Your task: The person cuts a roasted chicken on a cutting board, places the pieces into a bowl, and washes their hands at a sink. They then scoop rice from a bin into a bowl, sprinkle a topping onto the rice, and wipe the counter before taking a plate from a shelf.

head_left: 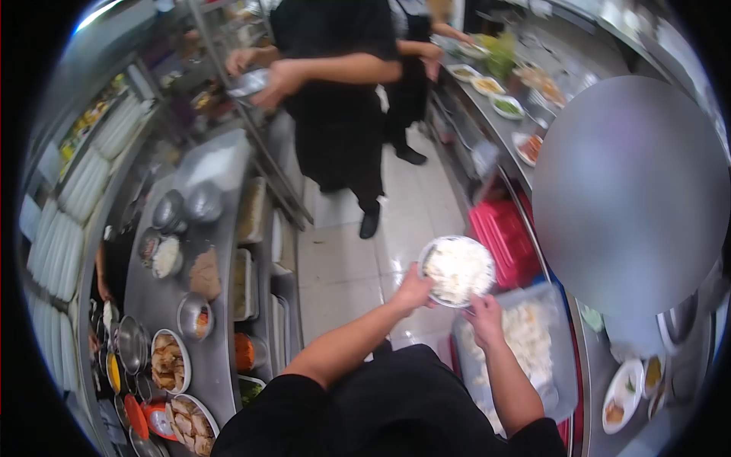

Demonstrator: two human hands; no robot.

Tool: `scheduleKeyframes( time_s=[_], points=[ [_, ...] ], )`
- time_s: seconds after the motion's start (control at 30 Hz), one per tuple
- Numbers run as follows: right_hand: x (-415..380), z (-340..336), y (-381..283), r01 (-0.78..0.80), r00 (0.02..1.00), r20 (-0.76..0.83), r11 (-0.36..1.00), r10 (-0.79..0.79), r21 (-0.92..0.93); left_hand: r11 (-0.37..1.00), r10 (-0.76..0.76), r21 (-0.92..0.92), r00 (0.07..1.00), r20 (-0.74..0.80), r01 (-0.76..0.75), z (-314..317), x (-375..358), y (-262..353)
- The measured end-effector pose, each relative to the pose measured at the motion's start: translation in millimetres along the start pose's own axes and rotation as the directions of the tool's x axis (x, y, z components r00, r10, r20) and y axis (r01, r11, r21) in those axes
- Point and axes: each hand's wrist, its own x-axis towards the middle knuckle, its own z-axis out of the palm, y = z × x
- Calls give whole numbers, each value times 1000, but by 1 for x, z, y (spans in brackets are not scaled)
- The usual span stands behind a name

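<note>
In front of my body I hold a round bowl (423, 254) heaped with white, crumbly food (459, 268) that looks like rice. My left hand (415, 291) is closed on the bowl's lower left rim, and my right hand (485, 318) grips its lower right edge. Below and right of the bowl sits a large clear plastic bin (567, 365), partly covered by my right forearm. More of the same white food (529, 343) lies in it.
A steel counter (164, 293) on the left carries bowls of sliced meat (169, 364) and metal bowls. Two people in black (331, 84) stand ahead in the aisle. A pink-red crate (502, 240) and a counter with plates (623, 396) line the right; a grey blur hides part.
</note>
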Motion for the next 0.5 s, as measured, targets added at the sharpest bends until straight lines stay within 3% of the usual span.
scheduleKeyframes(
  time_s=[0.13, 0.2, 0.27, 0.37, 0.47, 0.5],
  points=[
    [63, 15, -24, 107, 989, -120, 973, -83, 205, 996, 28, 78, 996, 90, -35, 7, 49, 53],
    [100, 2, -40, 194, 968, -200, 956, -151, 219, 995, 17, 97, 987, 159, -33, 22, 71, 74],
    [121, 1, -71, 178, 966, -223, 960, -129, 218, 993, -49, 113, 966, 253, 21, 33, 97, 93],
    [171, -23, -78, 202, 949, -282, 961, -143, 190, 943, -135, 330, 866, 481, -36, 35, 152, 124],
    [243, -48, -70, 193, 939, -302, 978, -162, 75, 775, -206, 618, 871, 445, -133, 27, 238, 137],
    [265, -52, -67, 173, 945, -287, 985, -159, 25, 783, -212, 616, 895, 392, -85, 17, 269, 136]
  ],
)
